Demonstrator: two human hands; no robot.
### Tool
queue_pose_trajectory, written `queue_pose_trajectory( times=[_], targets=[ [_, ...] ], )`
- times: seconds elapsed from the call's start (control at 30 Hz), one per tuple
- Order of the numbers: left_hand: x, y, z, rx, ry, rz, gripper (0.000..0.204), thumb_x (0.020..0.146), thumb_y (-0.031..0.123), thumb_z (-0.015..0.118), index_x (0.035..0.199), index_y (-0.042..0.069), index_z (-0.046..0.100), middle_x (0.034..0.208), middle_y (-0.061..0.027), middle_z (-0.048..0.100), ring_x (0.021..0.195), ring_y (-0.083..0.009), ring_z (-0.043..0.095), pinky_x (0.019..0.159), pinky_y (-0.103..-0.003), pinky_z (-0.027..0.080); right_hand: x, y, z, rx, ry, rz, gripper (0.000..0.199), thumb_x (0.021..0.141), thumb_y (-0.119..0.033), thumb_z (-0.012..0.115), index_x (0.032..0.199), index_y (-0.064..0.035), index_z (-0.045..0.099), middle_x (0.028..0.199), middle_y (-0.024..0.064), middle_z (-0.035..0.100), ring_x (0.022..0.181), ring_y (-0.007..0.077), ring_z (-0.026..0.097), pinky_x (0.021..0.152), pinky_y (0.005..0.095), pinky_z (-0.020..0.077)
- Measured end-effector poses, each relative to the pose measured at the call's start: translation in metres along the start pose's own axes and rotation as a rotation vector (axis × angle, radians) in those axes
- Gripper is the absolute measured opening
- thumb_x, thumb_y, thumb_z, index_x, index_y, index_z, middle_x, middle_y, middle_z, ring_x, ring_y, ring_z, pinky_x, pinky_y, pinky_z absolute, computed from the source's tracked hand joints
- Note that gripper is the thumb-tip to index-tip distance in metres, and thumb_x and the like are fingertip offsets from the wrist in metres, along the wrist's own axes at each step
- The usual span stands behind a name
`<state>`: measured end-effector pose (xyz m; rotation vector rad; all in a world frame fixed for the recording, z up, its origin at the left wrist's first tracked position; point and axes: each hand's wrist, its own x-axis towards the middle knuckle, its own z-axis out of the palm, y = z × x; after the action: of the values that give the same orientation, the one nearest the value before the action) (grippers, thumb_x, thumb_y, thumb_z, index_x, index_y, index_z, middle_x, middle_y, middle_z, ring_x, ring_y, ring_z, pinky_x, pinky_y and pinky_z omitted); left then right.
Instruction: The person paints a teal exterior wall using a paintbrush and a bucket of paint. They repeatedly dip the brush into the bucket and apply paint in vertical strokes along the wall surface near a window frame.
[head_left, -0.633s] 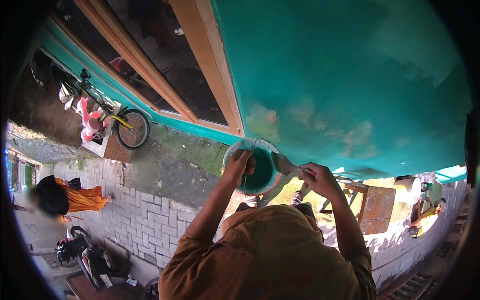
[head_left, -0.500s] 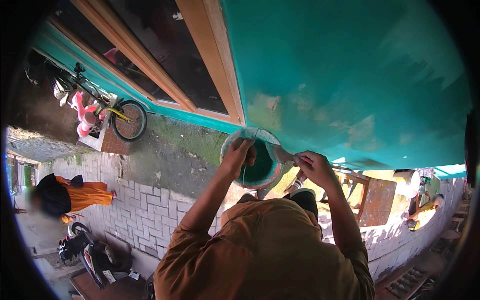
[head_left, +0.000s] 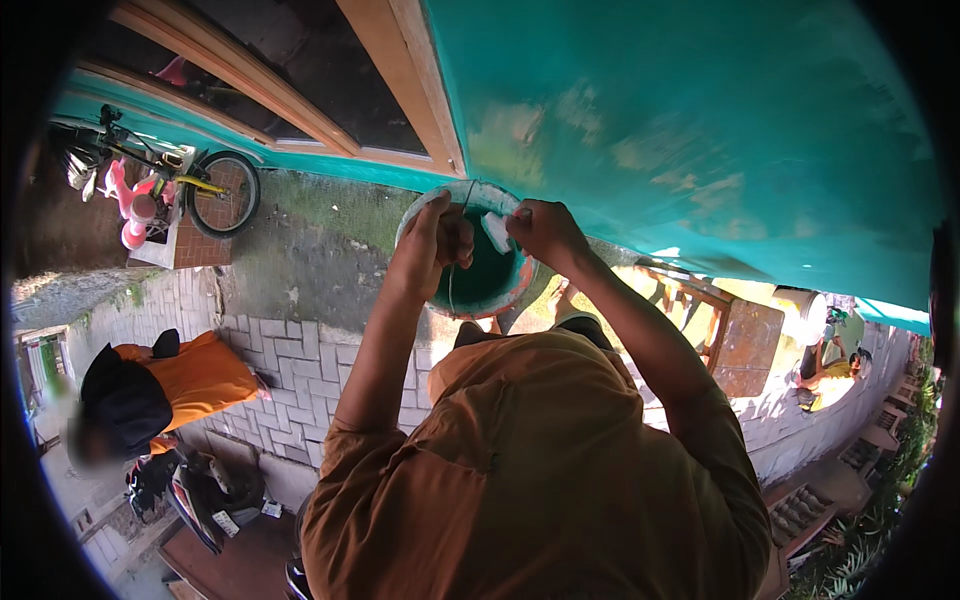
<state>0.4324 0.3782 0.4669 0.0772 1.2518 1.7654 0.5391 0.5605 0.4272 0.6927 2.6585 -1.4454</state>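
Observation:
A round bucket (head_left: 507,295) with green paint inside hangs in front of me, close to the foot of the teal wall (head_left: 690,100). My left hand (head_left: 435,238) is closed on the thin wire handle (head_left: 452,285) that crosses the bucket's mouth. In my right hand (head_left: 548,236) is a paintbrush (head_left: 496,232), its pale head inside the bucket by the right rim. The fingers hide most of the brush's handle. Patchy, lighter marks show on the wall's lower part.
A wood-framed window (head_left: 405,85) adjoins the wall. Left stand a bicycle (head_left: 225,195) and a parked motorbike (head_left: 205,500), with a person in orange (head_left: 205,380) on the paving (head_left: 290,370). A brown wooden panel (head_left: 748,346) and another person (head_left: 833,382) are at right.
My right hand has moved left and up, bringing the brush from the rim into the bucket. The view has shifted, and the person in orange appears closer.

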Motion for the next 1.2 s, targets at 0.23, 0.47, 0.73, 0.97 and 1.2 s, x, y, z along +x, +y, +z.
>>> queue_pose_trajectory(
  times=[0.23,0.47,0.73,0.97,1.2],
  targets=[
    [-0.002,0.009,0.01,-0.049,0.023,-0.006,0.044,0.1,0.041,0.047,0.109,-0.003,0.049,0.075,-0.0098,0.055,0.061,-0.02,0.052,0.058,-0.035,0.043,0.034,0.023,0.045,-0.189,0.137,-0.272,0.032,0.083,-0.024,0.061,0.063,0.0009,0.059,0.059,0.0188,0.061,0.057,0.034,0.064,0.06,0.0431,0.0516],
    [-0.004,0.016,0.013,-0.065,0.026,0.026,0.045,0.1,0.041,0.047,0.11,-0.003,0.049,0.076,-0.0101,0.055,0.063,-0.0203,0.053,0.059,-0.037,0.047,0.048,0.023,0.049,-0.218,0.118,-0.262,0.027,0.077,-0.021,0.063,0.064,0.0012,0.062,0.063,0.0231,0.06,0.062,0.0419,0.061,0.062,0.048,0.0511],
    [-0.004,0.027,0.018,-0.057,-0.036,0.062,0.045,0.1,0.04,0.046,0.11,-0.003,0.048,0.076,-0.0109,0.054,0.063,-0.0209,0.053,0.059,-0.038,0.047,0.051,0.013,0.039,-0.146,0.084,-0.217,0.028,0.079,-0.023,0.064,0.064,0.0013,0.061,0.063,0.0232,0.06,0.063,0.0417,0.062,0.062,0.0469,0.0511],
    [-0.008,0.039,0.017,-0.052,0.001,0.066,0.046,0.1,0.041,0.045,0.11,-0.004,0.049,0.076,-0.011,0.054,0.063,-0.021,0.052,0.06,-0.039,0.046,0.035,-0.025,0.003,0.047,-0.068,0.04,0.03,0.084,-0.023,0.064,0.067,0.0018,0.06,0.06,0.0167,0.063,0.053,0.0268,0.066,0.054,0.0382,0.0525],
    [-0.001,0.034,0.004,-0.083,0.03,0.069,0.047,0.099,0.043,0.046,0.109,-0.003,0.051,0.075,-0.0091,0.053,0.063,-0.0207,0.051,0.059,-0.039,0.045,0.014,0.003,-0.019,0.597,-0.046,0.258,0.029,0.094,-0.028,0.06,0.084,-0.0005,0.062,0.069,0.0084,0.066,0.051,0.0156,0.063,0.046,0.0275,0.0493]
  ],
)
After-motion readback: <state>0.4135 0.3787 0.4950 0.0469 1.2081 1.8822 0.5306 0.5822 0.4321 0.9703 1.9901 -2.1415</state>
